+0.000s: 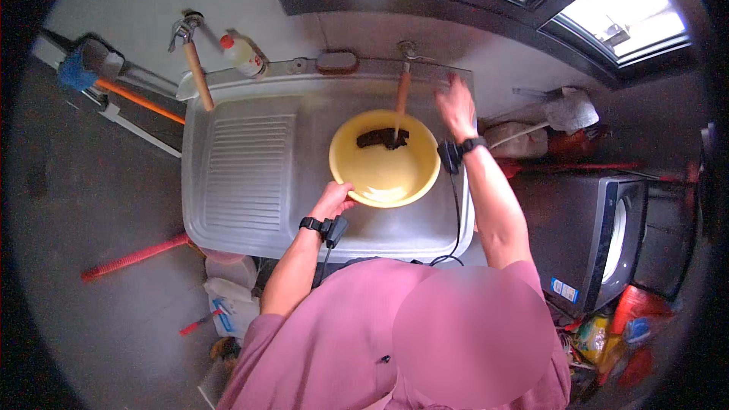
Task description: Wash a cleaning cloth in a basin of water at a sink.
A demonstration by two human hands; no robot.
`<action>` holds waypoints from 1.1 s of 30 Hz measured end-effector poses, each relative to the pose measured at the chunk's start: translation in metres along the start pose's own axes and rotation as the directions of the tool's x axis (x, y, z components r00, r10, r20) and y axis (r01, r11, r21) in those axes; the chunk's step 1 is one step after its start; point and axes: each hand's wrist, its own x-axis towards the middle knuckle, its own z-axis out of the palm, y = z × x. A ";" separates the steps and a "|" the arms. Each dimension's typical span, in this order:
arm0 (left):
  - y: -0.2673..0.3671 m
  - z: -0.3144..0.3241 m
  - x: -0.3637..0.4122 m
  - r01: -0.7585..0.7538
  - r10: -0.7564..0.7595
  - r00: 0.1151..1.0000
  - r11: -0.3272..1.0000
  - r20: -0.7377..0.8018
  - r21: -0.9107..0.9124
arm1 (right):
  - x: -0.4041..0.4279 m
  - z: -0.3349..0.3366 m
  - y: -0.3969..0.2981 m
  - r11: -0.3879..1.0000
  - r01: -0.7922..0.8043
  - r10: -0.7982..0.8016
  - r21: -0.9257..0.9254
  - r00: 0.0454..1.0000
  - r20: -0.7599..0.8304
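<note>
A yellow plastic basin (393, 179) sits in the laundry sink (319, 171), under the right-hand tap. My left hand (333, 202) grips its rim at the lower left. Inside the basin lies a dark, wet-looking item (376, 137), perhaps cloth. Water seems to run onto it from the brown hose (402, 91) fitted to the tap (407, 54). My right hand (457, 103) is raised just right of this tap, over the sink's back right corner. It is blurred, so its finger position is unclear, and nothing shows in it.
A ribbed washboard (248, 171) forms the sink's left side. Behind it are a second hosed tap (187, 31), a red-capped bottle (244, 56) and a brush or sponge (337, 61). A washing machine (575, 233) stands right. A red pole (136, 256) and an orange handle (142, 101) reach in from the left.
</note>
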 end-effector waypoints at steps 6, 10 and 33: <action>-0.009 0.001 0.002 -0.018 0.019 0.999 1.000 0.029 -0.024 | -0.122 0.037 0.076 0.992 -0.086 0.082 0.095 0.996 0.044; -0.015 -0.004 0.011 0.028 -0.030 0.998 0.998 0.048 0.060 | -0.175 0.039 0.089 0.932 -0.335 0.301 0.137 0.928 0.220; 0.027 0.033 0.025 -0.049 0.042 0.997 0.991 -0.063 -0.124 | -0.209 -0.021 0.133 0.803 -0.240 0.152 0.546 0.967 0.203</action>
